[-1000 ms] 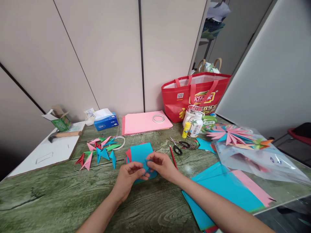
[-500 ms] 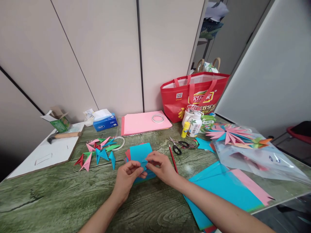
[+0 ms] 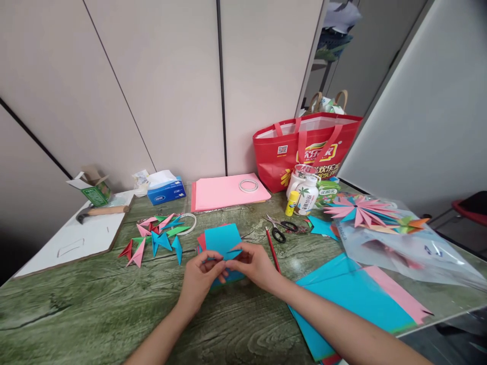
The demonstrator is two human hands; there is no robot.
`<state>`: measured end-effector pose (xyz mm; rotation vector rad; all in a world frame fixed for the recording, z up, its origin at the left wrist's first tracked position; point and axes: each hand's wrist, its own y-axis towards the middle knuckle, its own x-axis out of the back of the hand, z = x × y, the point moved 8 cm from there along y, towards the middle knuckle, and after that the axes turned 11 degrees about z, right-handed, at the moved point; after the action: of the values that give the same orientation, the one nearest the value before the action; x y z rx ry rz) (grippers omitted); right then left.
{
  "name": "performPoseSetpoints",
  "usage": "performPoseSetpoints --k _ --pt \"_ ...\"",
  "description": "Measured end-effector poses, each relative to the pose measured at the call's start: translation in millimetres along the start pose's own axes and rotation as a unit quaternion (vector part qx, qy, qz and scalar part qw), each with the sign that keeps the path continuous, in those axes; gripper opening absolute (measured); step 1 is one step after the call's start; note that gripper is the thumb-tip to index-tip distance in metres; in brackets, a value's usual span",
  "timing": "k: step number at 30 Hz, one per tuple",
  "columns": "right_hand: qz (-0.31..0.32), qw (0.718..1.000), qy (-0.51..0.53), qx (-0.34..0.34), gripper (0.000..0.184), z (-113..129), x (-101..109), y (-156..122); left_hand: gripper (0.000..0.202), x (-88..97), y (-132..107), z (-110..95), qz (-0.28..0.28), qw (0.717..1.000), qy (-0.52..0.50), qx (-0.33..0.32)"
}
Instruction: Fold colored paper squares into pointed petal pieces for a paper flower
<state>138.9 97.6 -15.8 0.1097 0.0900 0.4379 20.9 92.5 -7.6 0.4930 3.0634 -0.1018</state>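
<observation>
Both hands meet over a stack of small paper squares (image 3: 222, 236), blue on top with red edges showing at the left. My right hand (image 3: 255, 264) pinches a small folded piece of blue paper (image 3: 235, 249), whose pointed tip sticks out past the fingers. Thumb and fingers of my left hand (image 3: 198, 276) close on the same piece from the other side, and most of it is hidden. To the left lie several folded paper shapes (image 3: 160, 241) in pink, blue, green and red, with a white tape roll (image 3: 186, 223) beside them.
Scissors (image 3: 280, 228), a red pencil (image 3: 272, 249) and a glue stick (image 3: 292, 203) lie or stand right of the stack. Large blue sheets (image 3: 350, 294) cover the right front. Pink paper (image 3: 220, 193), a tissue box (image 3: 166, 191), a hammer (image 3: 102, 212) and a red bag (image 3: 277, 162) are behind.
My right hand has come slightly down and closer to the left one, and the fingertips now meet on the blue piece. The piece's tip points more to the right.
</observation>
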Motion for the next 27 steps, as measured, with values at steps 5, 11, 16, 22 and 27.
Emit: performPoseSetpoints --k 5,11,16,22,27 --pt "-0.017 0.996 0.092 -0.002 0.025 0.6 4.6 3.0 0.025 -4.8 -1.1 -2.3 0.017 1.0 0.014 -0.001" --pt "-0.036 0.993 0.108 -0.019 0.025 -1.9 10.3 2.9 0.025 -1.7 -4.1 -6.0 0.007 0.996 0.081 -0.038" --pt "-0.03 0.998 0.05 0.021 0.034 8.7 14.5 2.2 0.02 -3.7 -4.2 -10.0 0.021 0.996 0.064 -0.063" --pt "-0.021 0.998 0.002 0.06 0.02 13.3 13.5 2.7 0.012 -3.1 -6.5 -16.9 0.022 0.993 0.048 -0.107" --pt "-0.037 0.998 0.001 0.045 0.02 7.7 16.1 2.5 0.013 -1.4 -7.9 -15.3 0.012 0.996 0.029 -0.081"
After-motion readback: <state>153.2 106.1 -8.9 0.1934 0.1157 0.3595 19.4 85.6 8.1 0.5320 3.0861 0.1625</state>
